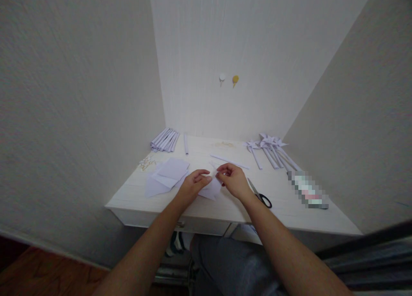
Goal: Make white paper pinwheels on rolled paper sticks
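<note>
Near the middle of the table I hold a piece of white paper (209, 193) that has folded or cut corners. My left hand (195, 185) has its thumb and fingers closed on the paper's left side. With bent fingertips my right hand (234, 179) pinches the upper right part of the same piece. The fingers hide some of the paper. A pair of scissors (260, 196) with black handles lies just right of my right hand. Beyond both hands a thin rolled paper stick (229, 161) lies across the table.
Loose paper sheets (167, 175) lie at left, with small pins (146, 163) beside them. Behind is a pile of paper tubes (165, 140) and one single tube (186, 144). Finished paper pinwheels (272, 143) lie at back right, near a blurred-out object (308, 190). Walls enclose the table (141, 208).
</note>
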Motion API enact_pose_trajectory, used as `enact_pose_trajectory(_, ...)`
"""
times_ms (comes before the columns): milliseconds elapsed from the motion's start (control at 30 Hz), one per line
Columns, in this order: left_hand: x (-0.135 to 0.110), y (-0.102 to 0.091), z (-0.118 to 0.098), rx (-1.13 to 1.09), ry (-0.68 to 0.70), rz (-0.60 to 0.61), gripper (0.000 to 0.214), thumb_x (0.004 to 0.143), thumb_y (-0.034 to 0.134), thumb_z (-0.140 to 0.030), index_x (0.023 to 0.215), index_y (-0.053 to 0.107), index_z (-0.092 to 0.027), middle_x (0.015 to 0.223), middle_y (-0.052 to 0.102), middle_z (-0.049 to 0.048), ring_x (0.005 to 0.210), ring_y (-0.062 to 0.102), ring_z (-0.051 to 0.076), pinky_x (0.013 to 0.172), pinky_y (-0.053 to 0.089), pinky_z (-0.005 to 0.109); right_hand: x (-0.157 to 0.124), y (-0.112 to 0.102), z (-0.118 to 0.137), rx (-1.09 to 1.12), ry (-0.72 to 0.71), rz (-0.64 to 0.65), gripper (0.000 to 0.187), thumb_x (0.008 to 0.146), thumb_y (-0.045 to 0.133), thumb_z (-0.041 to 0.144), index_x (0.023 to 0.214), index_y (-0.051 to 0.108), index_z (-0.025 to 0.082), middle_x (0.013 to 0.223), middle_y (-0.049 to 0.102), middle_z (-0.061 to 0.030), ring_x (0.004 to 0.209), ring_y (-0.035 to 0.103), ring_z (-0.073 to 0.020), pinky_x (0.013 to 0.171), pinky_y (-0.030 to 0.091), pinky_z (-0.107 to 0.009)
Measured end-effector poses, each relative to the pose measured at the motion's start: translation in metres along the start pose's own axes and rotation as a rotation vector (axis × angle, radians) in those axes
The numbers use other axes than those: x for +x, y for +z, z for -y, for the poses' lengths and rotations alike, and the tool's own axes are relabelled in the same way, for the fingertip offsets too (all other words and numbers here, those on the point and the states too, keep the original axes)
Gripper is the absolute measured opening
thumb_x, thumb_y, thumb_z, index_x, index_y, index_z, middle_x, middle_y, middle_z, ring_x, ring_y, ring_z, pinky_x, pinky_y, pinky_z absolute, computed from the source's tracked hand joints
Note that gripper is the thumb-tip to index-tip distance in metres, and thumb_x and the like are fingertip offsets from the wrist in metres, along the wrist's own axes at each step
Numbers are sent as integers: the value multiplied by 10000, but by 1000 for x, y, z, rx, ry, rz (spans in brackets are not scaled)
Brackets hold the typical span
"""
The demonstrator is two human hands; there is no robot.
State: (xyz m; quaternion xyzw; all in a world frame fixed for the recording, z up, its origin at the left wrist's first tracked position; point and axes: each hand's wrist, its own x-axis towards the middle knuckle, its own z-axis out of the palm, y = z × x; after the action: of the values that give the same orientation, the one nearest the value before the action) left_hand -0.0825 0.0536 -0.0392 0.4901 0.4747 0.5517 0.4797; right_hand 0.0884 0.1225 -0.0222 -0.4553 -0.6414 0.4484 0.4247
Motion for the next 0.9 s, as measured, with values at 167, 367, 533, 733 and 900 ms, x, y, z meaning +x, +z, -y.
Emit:
enact_pose_trajectory(167, -7, -1, -6, 88, 60, 27, 702, 558, 886, -357, 1201, 657, -196, 1015, 741, 64, 939, 704, 248, 782, 538, 320, 1, -1, -7, 32, 45, -48, 154, 636, 657, 249, 779, 653, 194, 606, 624, 34, 500, 573, -135, 452, 493, -248)
enact_pose_trajectory(367, 3, 0, 1, 286, 106, -156, 352, 705, 751, -438, 934, 765, -171, 941, 793, 83, 934, 720, 283, 873, 547, 389, -3, -3, -10, 60, 49, -39, 180, 639, 711, 312, 750, 630, 196, 573, 627, 28, 486, 569, -134, 465, 469, -247)
enact_pose_trajectory(533, 7, 3, 3, 313, 86, -164, 330, 641, 808, -403, 880, 783, -177, 861, 800, 70, 829, 723, 274, 769, 555, 365, -7, -8, -13, 53, 8, -24, 230, 662, 729, 380, 765, 639, 195, 591, 620, 25, 511, 564, -136, 506, 450, -256)
enact_pose_trajectory(733, 5, 7, 1, 358, 107, -138, 157, 700, 749, -336, 763, 786, -196, 776, 780, 49, 747, 697, 241, 717, 533, 331, -12, -14, -15, 6, -65, 8, 203, 692, 743, 375, 760, 671, 197, 644, 631, 13, 591, 568, -143, 586, 447, -266)
enact_pose_trajectory(900, -6, 5, -4, 402, 148, -195, 213, 787, 679, -361, 662, 720, -194, 631, 674, 5, 646, 605, 203, 617, 462, 290, -14, -13, -7, -23, -109, 44, 306, 735, 722, 410, 951, 684, 197, 667, 628, 28, 593, 578, -146, 593, 467, -266)
